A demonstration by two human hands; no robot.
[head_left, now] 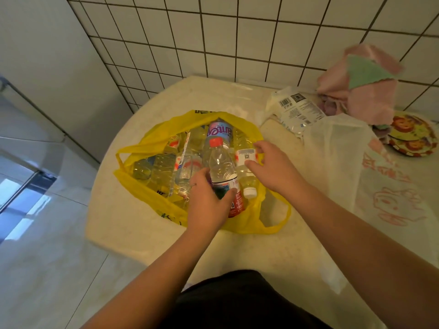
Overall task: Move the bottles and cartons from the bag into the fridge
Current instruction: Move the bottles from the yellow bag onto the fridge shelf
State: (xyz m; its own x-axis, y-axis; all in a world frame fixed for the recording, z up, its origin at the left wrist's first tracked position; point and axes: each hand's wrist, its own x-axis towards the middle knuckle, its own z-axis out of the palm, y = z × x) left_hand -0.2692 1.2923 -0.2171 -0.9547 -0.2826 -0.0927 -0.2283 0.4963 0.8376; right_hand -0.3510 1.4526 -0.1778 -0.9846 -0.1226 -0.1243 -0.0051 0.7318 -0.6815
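Nearest us, our dark garment (237,302) fills the bottom edge, and our bare forearms (154,269) reach over the pale counter (147,233) to the yellow bag (152,198). The bag lies open on the counter, packed with clear plastic bottles on their sides. In the bag's near half, our left hand (209,200) grips the base end of the red-capped bottle (221,167), fingers and thumb curled round its red and green label. The cap points to the bag's far side. Just right of that bottle, our right hand (275,167) pinches the white-capped bottle (247,179) between thumb and fingers at its white label, which carries a QR code. At the bag's far edge a blue label (219,131) bears pink lettering we cannot read whole. Right of the bag lie a white bag (392,198) printed in pink and a white packet (297,108) with a barcode.
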